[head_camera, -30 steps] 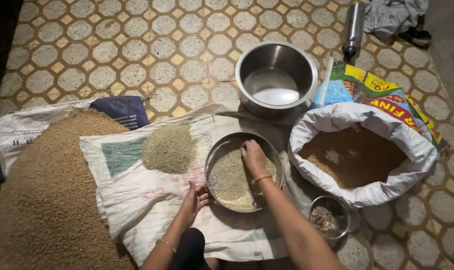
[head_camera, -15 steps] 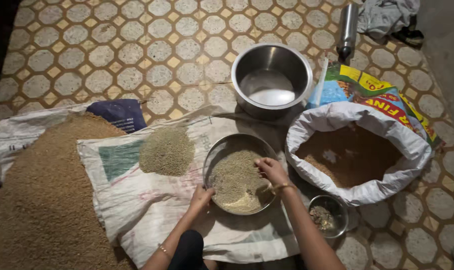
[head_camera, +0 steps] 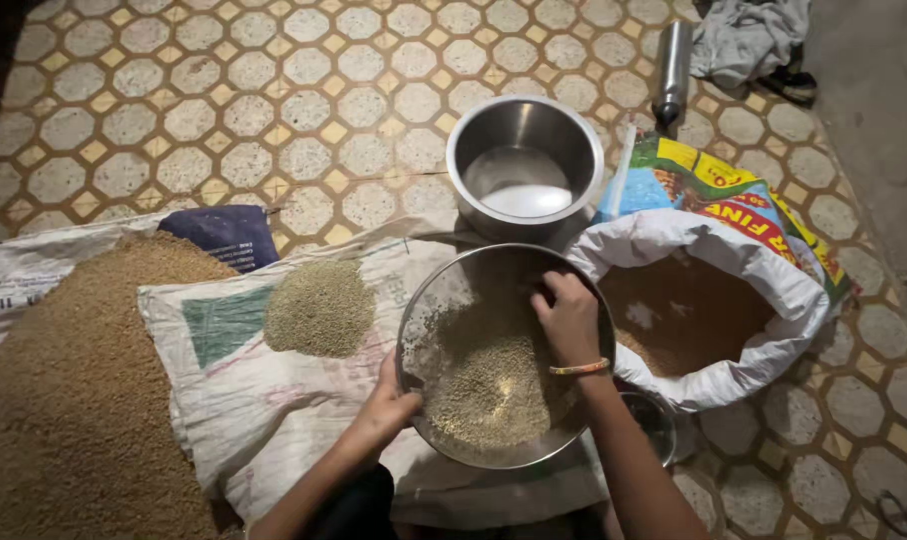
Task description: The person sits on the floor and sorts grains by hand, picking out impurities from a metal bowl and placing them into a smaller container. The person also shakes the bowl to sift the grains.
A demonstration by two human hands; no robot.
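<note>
A round steel plate (head_camera: 444, 290) holding pale grain (head_camera: 484, 380) is lifted and tilted toward me above a white woven sack sheet (head_camera: 264, 400). My left hand (head_camera: 392, 405) grips the plate's near left rim. My right hand (head_camera: 569, 315), with an orange bangle at the wrist, rests fingers-down inside the plate at its far right, touching the grain and the bare metal. A small heap of greenish grain (head_camera: 321, 307) lies on the sheet to the left of the plate.
A large mound of brown grain (head_camera: 74, 400) covers the left. An open white sack of brown grain (head_camera: 694, 310) stands at right, a deep steel pot (head_camera: 524, 160) behind the plate, a steel bottle (head_camera: 672, 70) and a cloth (head_camera: 749, 35) farther back. A small steel bowl (head_camera: 654, 425) sits under my right forearm.
The plate has been raised and tilted, now looking larger. My right hand moved from the plate's middle to its far right edge; my left hand went from the sheet to the rim.
</note>
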